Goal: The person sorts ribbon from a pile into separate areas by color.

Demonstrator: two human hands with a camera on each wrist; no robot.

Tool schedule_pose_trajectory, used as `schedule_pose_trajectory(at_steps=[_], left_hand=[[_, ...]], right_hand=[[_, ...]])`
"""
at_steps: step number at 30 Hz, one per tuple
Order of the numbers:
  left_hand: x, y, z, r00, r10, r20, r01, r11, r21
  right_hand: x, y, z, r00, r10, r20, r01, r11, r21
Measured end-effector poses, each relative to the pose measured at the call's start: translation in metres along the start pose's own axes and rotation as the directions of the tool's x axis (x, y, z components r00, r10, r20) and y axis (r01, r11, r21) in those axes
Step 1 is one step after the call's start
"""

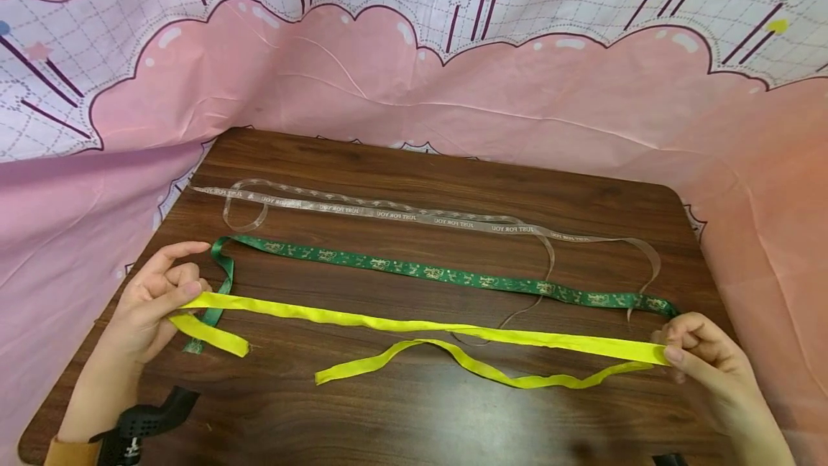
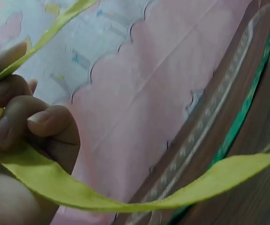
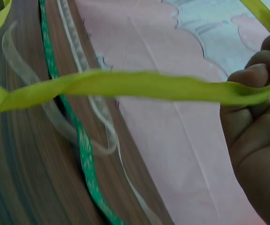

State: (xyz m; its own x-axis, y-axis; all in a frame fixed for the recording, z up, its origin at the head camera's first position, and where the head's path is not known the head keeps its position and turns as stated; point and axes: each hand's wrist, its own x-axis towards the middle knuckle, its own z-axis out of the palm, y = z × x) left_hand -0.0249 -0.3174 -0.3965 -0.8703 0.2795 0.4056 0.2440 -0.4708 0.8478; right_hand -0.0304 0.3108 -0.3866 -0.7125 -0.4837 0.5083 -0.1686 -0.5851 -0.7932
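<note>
A bright yellow ribbon [image 1: 388, 323] stretches nearly straight between both hands, above the table's near half. My left hand [image 1: 155, 300] pinches it near one end between thumb and fingers; a short tail hangs below that hand. At the other side my right hand [image 1: 705, 358] pinches the ribbon too, and a longer loose tail runs back leftward in waves. In the left wrist view the tail of the yellow ribbon [image 2: 78, 194] has a frayed tip. The right wrist view shows the yellow ribbon [image 3: 139, 85] coming out of the curled fingers [image 3: 250, 75].
A green printed ribbon [image 1: 401, 270] lies across the dark wooden table [image 1: 453, 423], just beyond the yellow one, its left end folded near my left hand. Farther back is a sheer ribbon [image 1: 394, 216] with white lettering, curled at its ends. Pink patterned cloth [image 1: 453, 92] hangs around the table.
</note>
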Motion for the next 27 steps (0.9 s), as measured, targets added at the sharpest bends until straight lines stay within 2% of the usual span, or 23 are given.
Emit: schedule_pose_trajectory(at_steps=[2,4,8,12,14,18,23,26,27], left_hand=[[-0.006,0.001,-0.009,0.996,-0.036,-0.075,0.040,0.998,0.055],[-0.011,0.001,-0.019,0.988,-0.069,-0.136,0.079,0.994,0.071],[-0.020,-0.001,-0.034,0.959,-0.128,-0.252,0.151,0.985,0.077],[-0.028,-0.004,-0.045,0.933,-0.148,-0.329,0.184,0.980,0.081],[-0.030,-0.005,-0.047,0.924,-0.160,-0.348,0.207,0.973,0.103],[-0.031,-0.007,-0.050,0.913,-0.172,-0.369,0.237,0.962,0.138],[-0.031,-0.006,-0.053,0.909,-0.161,-0.385,0.220,0.969,0.114],[-0.031,-0.005,-0.055,0.911,-0.152,-0.383,0.206,0.973,0.105],[-0.031,-0.005,-0.055,0.913,-0.149,-0.380,0.203,0.973,0.105]], right_hand=[[-0.008,-0.003,-0.007,0.999,0.030,-0.022,-0.031,0.999,-0.044],[-0.016,-0.005,-0.013,0.998,0.055,-0.042,-0.059,0.994,-0.090],[-0.030,-0.010,-0.025,0.989,0.125,-0.081,-0.136,0.979,-0.149],[-0.039,-0.013,-0.034,0.954,0.265,-0.138,-0.292,0.922,-0.255],[-0.042,-0.015,-0.037,0.926,0.352,-0.135,-0.377,0.884,-0.276],[-0.043,-0.016,-0.043,0.849,0.521,-0.083,-0.523,0.810,-0.264],[-0.045,-0.021,-0.045,0.745,0.658,-0.112,-0.642,0.661,-0.388],[-0.045,-0.024,-0.047,0.677,0.732,-0.080,-0.704,0.611,-0.364],[-0.045,-0.024,-0.048,0.658,0.752,-0.044,-0.722,0.613,-0.322]])
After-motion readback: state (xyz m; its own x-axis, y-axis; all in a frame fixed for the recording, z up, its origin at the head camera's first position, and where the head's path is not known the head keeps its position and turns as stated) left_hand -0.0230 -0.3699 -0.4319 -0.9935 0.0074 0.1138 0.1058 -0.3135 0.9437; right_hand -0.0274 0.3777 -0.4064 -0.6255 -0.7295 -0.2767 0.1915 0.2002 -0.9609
